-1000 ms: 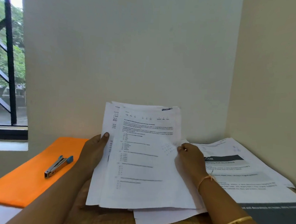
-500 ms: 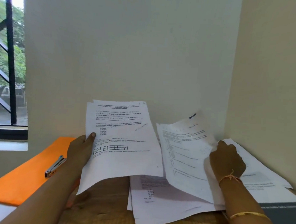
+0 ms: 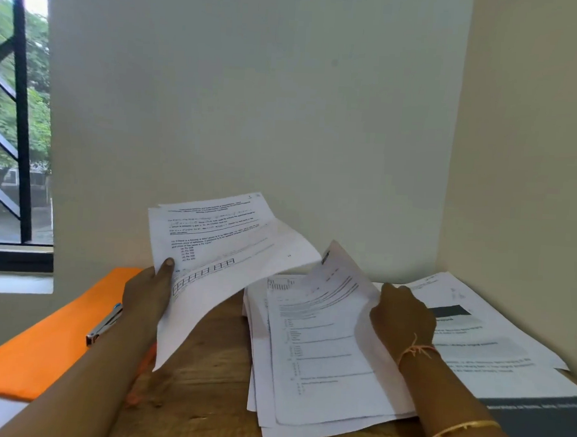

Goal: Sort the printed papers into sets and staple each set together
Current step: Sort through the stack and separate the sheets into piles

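1. The left hand (image 3: 147,298) grips the lifted sheet (image 3: 225,248) by its left edge. The thumb lies on the printed side. This sheet is up in the air over the table (image 3: 197,397), and it leans and bends a little. It has lines of print and a row of small boxes on it.
2. The right hand (image 3: 402,319) holds the right edge of the top sheet (image 3: 324,337). Only the back of this hand shows, so the fingers are mostly hidden. The far end of the top sheet curls up. Its near end lies flat on the middle pile (image 3: 256,357).
3. The middle pile lies on the table between the two arms. It is not neat, and edges of paper stick out at the left and at the bottom.
4. The right pile (image 3: 494,356) lies in the corner by the wall. Its pages have dark bands. The right arm reaches across it.
5. The stapler (image 3: 104,322) lies on the orange folder (image 3: 39,349), just beside the left arm.
6. The right arm wears a thread band (image 3: 415,350) and a gold bangle (image 3: 463,428).
7. A window (image 3: 15,120) with black bars is at the far left.
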`<control>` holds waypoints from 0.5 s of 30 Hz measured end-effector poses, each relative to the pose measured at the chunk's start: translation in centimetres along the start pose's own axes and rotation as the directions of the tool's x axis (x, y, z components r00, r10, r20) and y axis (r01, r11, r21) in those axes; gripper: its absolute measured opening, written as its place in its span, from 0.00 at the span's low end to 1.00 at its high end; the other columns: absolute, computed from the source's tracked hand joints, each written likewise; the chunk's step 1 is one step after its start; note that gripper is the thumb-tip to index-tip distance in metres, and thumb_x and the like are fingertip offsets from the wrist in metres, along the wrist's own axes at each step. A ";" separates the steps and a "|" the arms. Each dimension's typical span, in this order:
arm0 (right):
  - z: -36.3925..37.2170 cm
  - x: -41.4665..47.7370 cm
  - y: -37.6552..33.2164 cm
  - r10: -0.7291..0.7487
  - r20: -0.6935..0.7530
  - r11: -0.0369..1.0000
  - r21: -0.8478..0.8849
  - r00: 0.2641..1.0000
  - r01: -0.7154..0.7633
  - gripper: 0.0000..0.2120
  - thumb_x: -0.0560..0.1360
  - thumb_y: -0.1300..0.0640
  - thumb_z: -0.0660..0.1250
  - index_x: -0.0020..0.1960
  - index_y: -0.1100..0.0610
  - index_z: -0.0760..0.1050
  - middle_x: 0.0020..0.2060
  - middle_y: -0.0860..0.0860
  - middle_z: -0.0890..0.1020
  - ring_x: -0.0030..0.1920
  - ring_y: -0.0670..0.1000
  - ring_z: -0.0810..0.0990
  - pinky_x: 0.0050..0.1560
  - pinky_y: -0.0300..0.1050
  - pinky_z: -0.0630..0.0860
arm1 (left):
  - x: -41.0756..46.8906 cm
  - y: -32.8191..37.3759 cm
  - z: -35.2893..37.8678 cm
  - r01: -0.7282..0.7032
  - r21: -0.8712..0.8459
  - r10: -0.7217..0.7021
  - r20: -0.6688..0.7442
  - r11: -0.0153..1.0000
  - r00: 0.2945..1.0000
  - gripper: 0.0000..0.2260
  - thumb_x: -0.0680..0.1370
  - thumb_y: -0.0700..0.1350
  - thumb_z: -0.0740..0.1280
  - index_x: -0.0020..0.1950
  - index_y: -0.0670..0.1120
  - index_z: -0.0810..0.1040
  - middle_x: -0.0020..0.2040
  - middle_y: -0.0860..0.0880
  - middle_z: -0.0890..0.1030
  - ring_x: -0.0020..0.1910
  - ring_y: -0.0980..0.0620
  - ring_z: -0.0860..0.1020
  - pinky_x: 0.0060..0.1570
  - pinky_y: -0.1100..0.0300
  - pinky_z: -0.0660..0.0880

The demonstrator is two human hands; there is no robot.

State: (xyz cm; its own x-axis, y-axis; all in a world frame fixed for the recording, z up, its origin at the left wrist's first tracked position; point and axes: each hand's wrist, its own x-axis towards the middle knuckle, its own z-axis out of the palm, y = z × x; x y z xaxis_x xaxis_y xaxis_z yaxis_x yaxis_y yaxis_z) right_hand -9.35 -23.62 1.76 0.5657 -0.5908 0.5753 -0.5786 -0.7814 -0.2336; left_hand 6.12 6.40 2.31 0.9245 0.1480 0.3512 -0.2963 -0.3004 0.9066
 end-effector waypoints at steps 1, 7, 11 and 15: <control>0.3 0.0 -0.3 -0.024 0.008 1.000 -0.015 1.000 0.025 0.10 0.79 0.58 0.54 0.55 0.55 0.73 0.54 0.52 0.77 0.52 0.54 0.79 0.43 0.42 0.67 | -0.2 0.1 0.2 -0.014 0.008 0.014 0.008 1.000 1.000 0.21 0.82 0.51 0.56 0.59 0.35 0.76 0.58 0.35 0.77 0.52 0.40 0.74 0.45 0.55 0.65; 1.5 -0.4 -1.4 -0.104 0.118 0.988 -0.102 0.988 0.116 0.10 0.78 0.57 0.57 0.54 0.54 0.76 0.51 0.51 0.79 0.53 0.52 0.78 0.48 0.42 0.72 | -1.8 1.0 1.4 -0.106 0.016 0.105 0.052 0.994 0.993 0.19 0.82 0.49 0.57 0.56 0.35 0.78 0.56 0.35 0.78 0.47 0.43 0.72 0.44 0.57 0.63; 0.9 -0.2 -1.4 -0.099 0.007 0.991 -0.087 0.995 0.099 0.09 0.78 0.58 0.56 0.49 0.55 0.75 0.49 0.52 0.79 0.54 0.55 0.76 0.50 0.46 0.70 | -3.3 1.5 2.7 -0.135 -0.031 0.138 0.108 0.990 0.985 0.15 0.82 0.48 0.56 0.52 0.39 0.77 0.54 0.38 0.78 0.46 0.47 0.71 0.43 0.58 0.63; -0.4 0.3 -1.9 0.011 0.203 0.735 0.662 0.979 -0.146 0.19 0.82 0.50 0.55 0.46 0.63 0.77 0.46 0.58 0.80 0.51 0.59 0.78 0.47 0.46 0.69 | -4.7 1.8 4.1 -0.141 -0.121 0.160 0.167 0.983 0.973 0.15 0.83 0.45 0.55 0.63 0.39 0.74 0.59 0.41 0.77 0.55 0.43 0.75 0.48 0.59 0.66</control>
State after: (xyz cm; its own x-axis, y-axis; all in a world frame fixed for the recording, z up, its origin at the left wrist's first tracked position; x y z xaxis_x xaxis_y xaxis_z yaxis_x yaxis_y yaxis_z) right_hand -8.36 -22.23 2.72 0.6667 -0.6279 0.4016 -0.1190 -0.6215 -0.7743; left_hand 2.19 1.29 1.36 0.8921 -0.0613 0.4477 -0.4504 -0.2019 0.8697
